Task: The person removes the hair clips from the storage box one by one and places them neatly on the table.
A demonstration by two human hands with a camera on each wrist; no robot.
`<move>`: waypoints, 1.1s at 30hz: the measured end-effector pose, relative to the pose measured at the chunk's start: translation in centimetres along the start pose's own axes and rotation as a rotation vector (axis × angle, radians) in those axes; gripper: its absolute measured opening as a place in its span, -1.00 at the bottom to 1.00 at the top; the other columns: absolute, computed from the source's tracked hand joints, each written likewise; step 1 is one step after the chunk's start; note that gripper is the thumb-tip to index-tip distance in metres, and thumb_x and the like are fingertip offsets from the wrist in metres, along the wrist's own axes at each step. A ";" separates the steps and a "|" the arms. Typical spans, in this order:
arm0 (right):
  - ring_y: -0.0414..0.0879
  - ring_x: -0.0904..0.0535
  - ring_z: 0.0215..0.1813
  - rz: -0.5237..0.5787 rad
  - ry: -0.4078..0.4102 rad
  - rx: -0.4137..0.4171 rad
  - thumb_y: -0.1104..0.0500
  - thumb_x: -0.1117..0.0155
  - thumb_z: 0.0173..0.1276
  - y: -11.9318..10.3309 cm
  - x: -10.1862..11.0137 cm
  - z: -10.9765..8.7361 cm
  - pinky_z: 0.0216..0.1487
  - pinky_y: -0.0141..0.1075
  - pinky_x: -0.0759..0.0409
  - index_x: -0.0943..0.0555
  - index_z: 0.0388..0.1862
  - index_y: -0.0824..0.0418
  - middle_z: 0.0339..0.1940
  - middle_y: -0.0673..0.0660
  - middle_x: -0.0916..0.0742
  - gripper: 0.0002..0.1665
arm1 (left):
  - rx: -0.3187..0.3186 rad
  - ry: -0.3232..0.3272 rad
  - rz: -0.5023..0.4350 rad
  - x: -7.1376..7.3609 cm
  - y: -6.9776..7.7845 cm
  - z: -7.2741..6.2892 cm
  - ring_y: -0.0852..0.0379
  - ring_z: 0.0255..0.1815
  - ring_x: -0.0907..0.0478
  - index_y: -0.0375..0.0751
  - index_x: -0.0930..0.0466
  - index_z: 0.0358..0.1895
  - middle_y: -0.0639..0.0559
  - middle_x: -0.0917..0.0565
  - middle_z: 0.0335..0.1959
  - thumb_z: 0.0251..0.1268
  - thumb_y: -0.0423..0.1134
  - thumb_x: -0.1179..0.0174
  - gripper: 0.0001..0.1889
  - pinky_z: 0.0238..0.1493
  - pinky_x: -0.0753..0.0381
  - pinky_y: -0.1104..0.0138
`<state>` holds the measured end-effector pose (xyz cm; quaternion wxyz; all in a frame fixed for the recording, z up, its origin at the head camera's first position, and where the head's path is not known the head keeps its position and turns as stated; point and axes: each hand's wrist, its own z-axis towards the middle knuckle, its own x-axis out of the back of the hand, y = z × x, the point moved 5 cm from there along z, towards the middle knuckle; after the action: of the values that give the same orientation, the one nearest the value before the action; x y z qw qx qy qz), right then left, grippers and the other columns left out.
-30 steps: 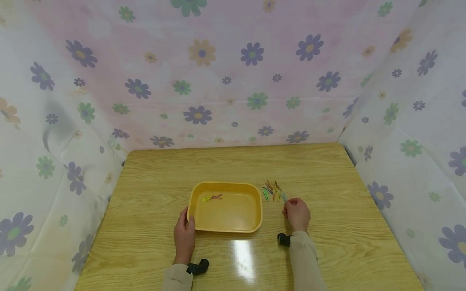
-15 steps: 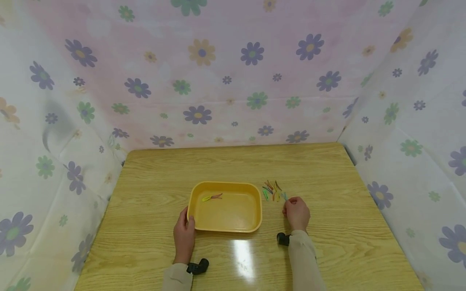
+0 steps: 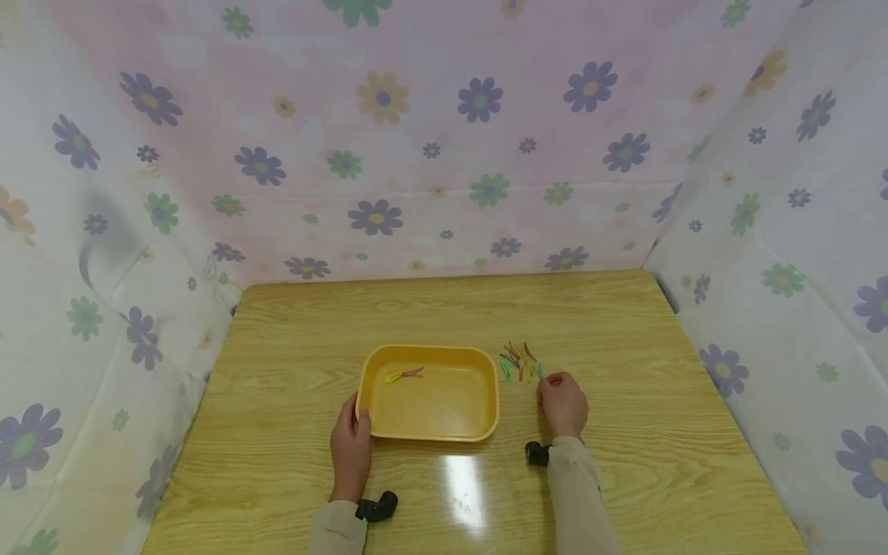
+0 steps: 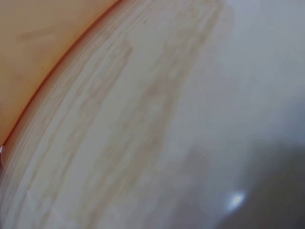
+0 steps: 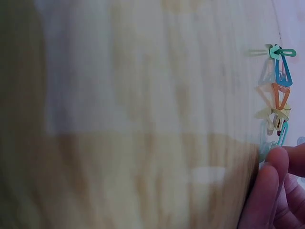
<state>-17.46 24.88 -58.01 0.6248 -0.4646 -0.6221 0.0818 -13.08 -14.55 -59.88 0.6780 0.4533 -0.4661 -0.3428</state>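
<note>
My left hand grips the left side of a yellow plastic tub, thumb over the rim. Inside lie a yellow hair clip and a pinkish-brown hair clip, end to end. Right of the tub, my right hand pinches a light blue hair clip between thumb and fingers, at the near edge of a small pile. That pile holds several snap hair clips, among them a green hair clip and an orange hair clip. In the left wrist view only the tub's wall and tabletop show.
Both items stand on a wood-grain table. Flower-patterned cloth encloses it at the back and both sides. Each wrist wears a black camera. A bright reflection lies on the tabletop before the tub.
My right hand has shifted slightly left, still pinching the light blue hair clip at the pile's edge. The left hand and the tub stay put; the head view has tilted a little.
</note>
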 end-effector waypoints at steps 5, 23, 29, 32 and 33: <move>-0.08 -0.48 -0.59 0.034 0.003 0.001 0.09 -0.02 0.20 0.2 0.0 -0.1 -0.52 -0.27 -0.35 -0.52 -0.28 0.16 -0.65 0.02 -0.63 -0.79 | -0.007 0.002 -0.003 0.0 0.1 0.1 0.18 0.14 -0.35 0.03 -0.36 0.20 0.09 -0.44 0.13 0.35 -0.11 0.10 -0.63 0.11 -0.36 0.22; -0.11 -0.53 -0.57 0.092 -0.018 -0.014 0.09 0.00 0.20 0.0 0.2 -0.6 -0.43 -0.27 -0.40 -0.48 -0.13 0.17 -0.56 0.06 -0.66 -0.71 | -0.011 -0.004 -0.022 0.0 0.2 0.1 0.18 0.14 -0.35 0.04 -0.36 0.19 0.08 -0.44 0.13 0.35 -0.12 0.10 -0.64 0.12 -0.36 0.22; -0.11 -0.56 -0.53 0.145 -0.009 -0.022 0.09 -0.03 0.20 0.2 0.2 -0.5 -0.42 -0.31 -0.43 -0.48 -0.11 0.19 -0.49 0.09 -0.67 -0.69 | -0.005 0.010 0.012 0.0 0.2 0.1 0.19 0.13 -0.36 0.04 -0.37 0.19 0.09 -0.45 0.12 0.34 -0.11 0.09 -0.63 0.09 -0.39 0.22; -0.09 -0.59 -0.50 0.236 -0.011 -0.035 0.10 -0.05 0.23 0.4 0.1 -0.5 -0.44 -0.34 -0.51 -0.46 -0.10 0.21 -0.40 0.15 -0.67 -0.70 | -0.001 0.014 0.015 0.0 0.2 0.2 0.18 0.13 -0.37 0.03 -0.38 0.18 0.09 -0.46 0.12 0.34 -0.11 0.08 -0.63 0.09 -0.39 0.20; -0.08 -0.60 -0.48 0.274 -0.017 -0.039 0.10 -0.05 0.25 0.4 0.0 -0.5 -0.44 -0.35 -0.54 -0.46 -0.09 0.22 -0.38 0.18 -0.66 -0.70 | 0.002 0.014 0.014 0.1 0.2 0.2 0.18 0.13 -0.37 0.03 -0.38 0.18 0.09 -0.46 0.12 0.34 -0.11 0.09 -0.63 0.09 -0.38 0.20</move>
<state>-16.80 24.86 -58.18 0.5933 -0.5567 -0.5596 0.1583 -13.20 -14.59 -59.70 0.6833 0.4532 -0.4645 -0.3346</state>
